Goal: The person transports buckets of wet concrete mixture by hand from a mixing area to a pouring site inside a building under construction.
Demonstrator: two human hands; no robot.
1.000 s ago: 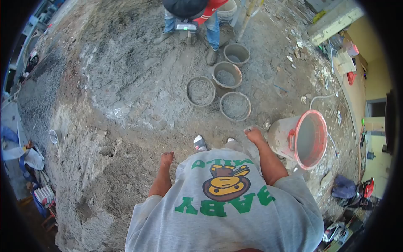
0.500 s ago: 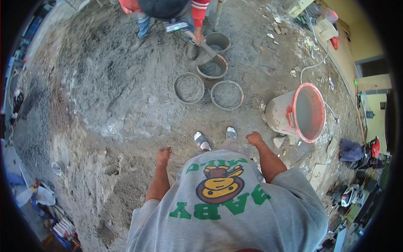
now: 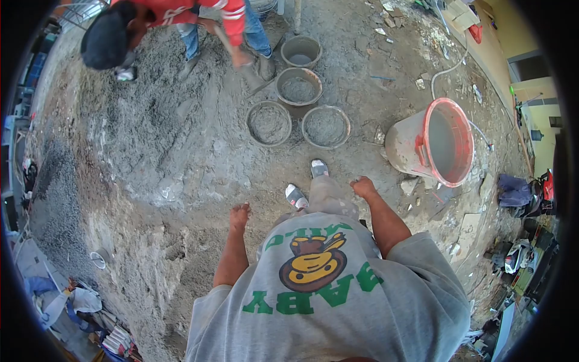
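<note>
My left hand hangs over the ground at the left, fingers curled, with nothing visible in it. On the other side my right hand is also curled and holds nothing that I can see; it is nearer the large bucket but apart from it. Ahead of my feet stand a left bucket and a right bucket, both filled with wet grey mortar. Behind them is a middle bucket with mortar in it. The back bucket has grey contents lower down.
Another person in a red top bends over the spread wet mortar, hands on a shovel. A large red-rimmed bucket of cloudy water stands right. A hose and rubble lie beyond; a small pipe piece lies left.
The other person has swung left, and the shovel has come off the middle bucket, which now holds more mortar. One of my feet has stepped forward. My hands stay curled at my sides.
</note>
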